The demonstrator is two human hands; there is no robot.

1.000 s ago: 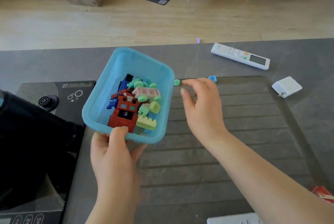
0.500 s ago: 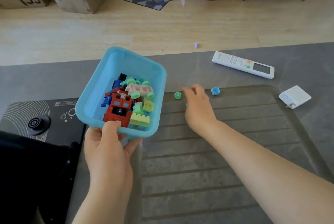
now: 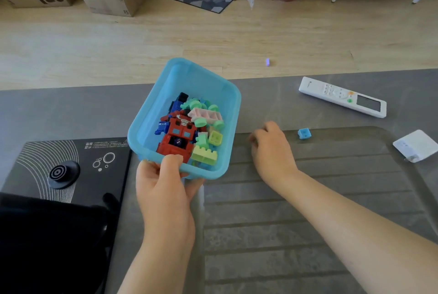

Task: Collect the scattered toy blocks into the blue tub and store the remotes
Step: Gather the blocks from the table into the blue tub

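Note:
My left hand [image 3: 166, 189] grips the near rim of the blue tub [image 3: 163, 94] and holds it tilted above the grey table. Inside lie several toy blocks and a red and blue toy robot [image 3: 179, 135]. My right hand [image 3: 272, 149] rests on the table just right of the tub, fingers curled down over the spot where the small green round piece lay; that piece is hidden. One small blue block [image 3: 304, 133] sits on the table right of that hand. A white remote [image 3: 341, 97] lies further back right.
A white charger [image 3: 416, 145] lies at the right edge of the ribbed mat [image 3: 308, 234]. A black induction cooker [image 3: 71, 165] is to the left, with a black object [image 3: 47, 246] in front of it. A small purple piece [image 3: 267, 62] lies on the wooden floor beyond the table.
My right hand has closed down over the green round piece, which no longer shows. My left hand has kept hold of the tub, now nearer the right hand.

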